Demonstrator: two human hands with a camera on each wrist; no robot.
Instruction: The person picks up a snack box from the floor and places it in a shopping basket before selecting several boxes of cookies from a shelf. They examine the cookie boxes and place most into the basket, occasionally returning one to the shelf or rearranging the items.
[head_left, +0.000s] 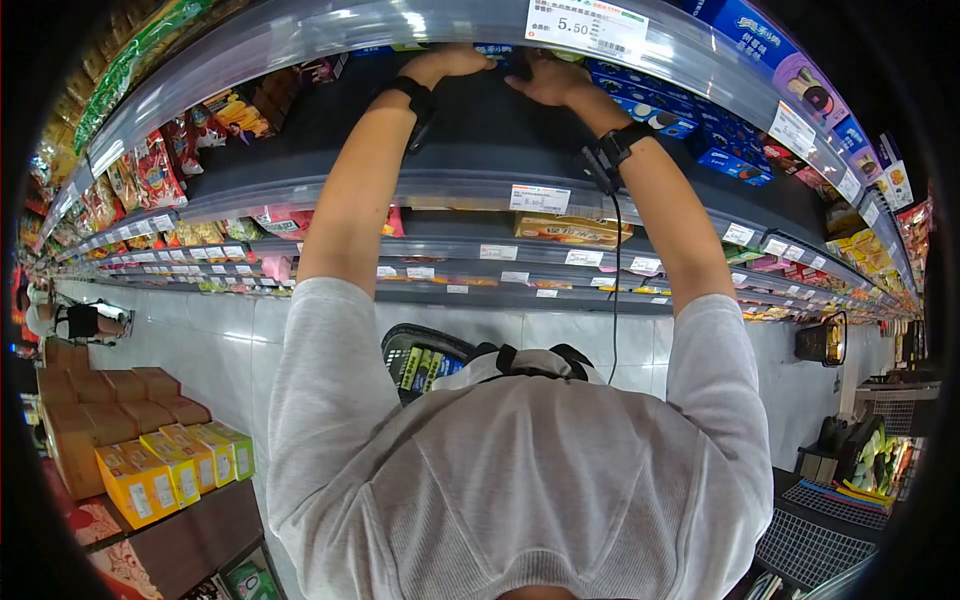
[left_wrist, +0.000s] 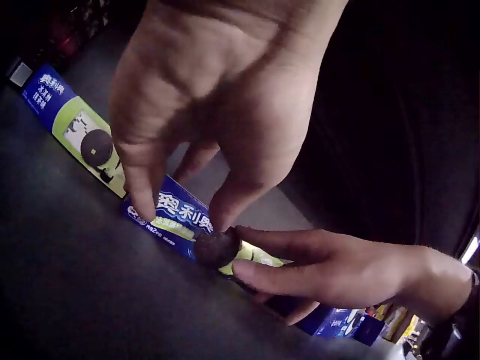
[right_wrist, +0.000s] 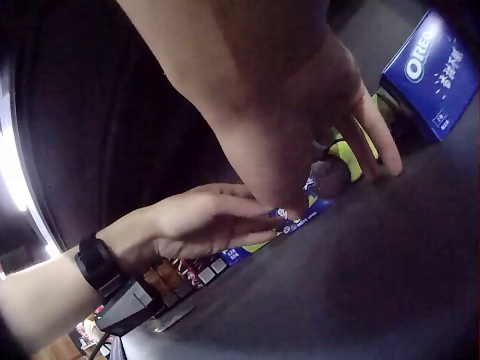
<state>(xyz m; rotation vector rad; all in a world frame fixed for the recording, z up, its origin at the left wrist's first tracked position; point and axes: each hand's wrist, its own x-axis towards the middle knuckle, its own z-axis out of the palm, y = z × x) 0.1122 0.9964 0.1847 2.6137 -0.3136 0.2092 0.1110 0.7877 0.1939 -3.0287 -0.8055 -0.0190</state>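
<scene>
A blue and green Oreo cookie box sits on the dark shelf, its front with white lettering and a dark cookie picture. My left hand grips its left part from above, fingertips against the front. At the other end my right hand holds the box, thumb on the front and fingers over the top. In the head view, the left hand and right hand reach deep into the shelf, close together. A similar blue and green box stands just left of the held one.
Blue Oreo boxes are stacked right of my right hand, one box close by. Snack bags lie on the left. A shelf edge with price tags runs below my forearms. A basket with packages stands on the floor.
</scene>
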